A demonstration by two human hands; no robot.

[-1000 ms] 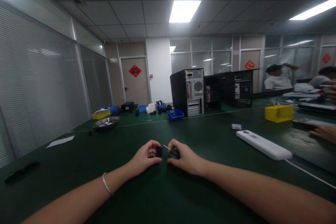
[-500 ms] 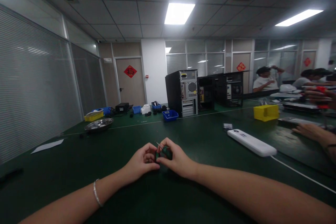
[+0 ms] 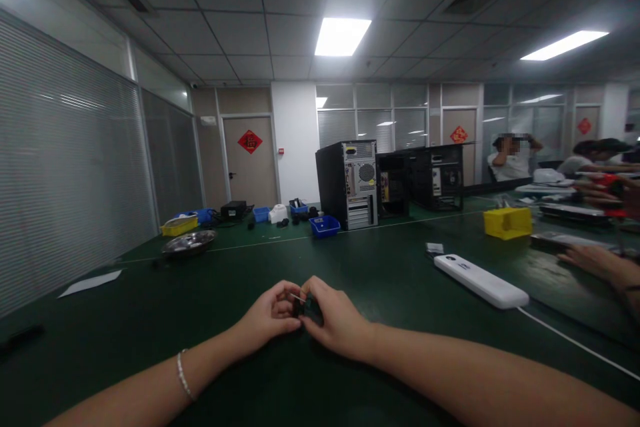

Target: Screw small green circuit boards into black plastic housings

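Over the green table, both my hands meet in front of me. My right hand (image 3: 334, 315) is closed around a small screwdriver (image 3: 313, 310) with a dark green handle. Its thin metal shaft points left, toward the fingers of my left hand (image 3: 275, 311). Those fingers are curled, with the thumb stretched below, pinching a small dark piece (image 3: 299, 307) that is mostly hidden. The piece lies right against the screwdriver, and its kind cannot be made out.
A white power strip (image 3: 480, 281) with a cable lies to the right. Beyond are computer towers (image 3: 361, 183), a blue bin (image 3: 325, 226), a yellow bin (image 3: 507, 223) and a metal dish (image 3: 190, 244). A co-worker's hand (image 3: 595, 261) rests at far right.
The screwdriver's shaft has tipped down from pointing up-left to lying flatter, toward the left fingers. Both hands stay together. The view has shifted slightly, and a person in the background has raised both hands.
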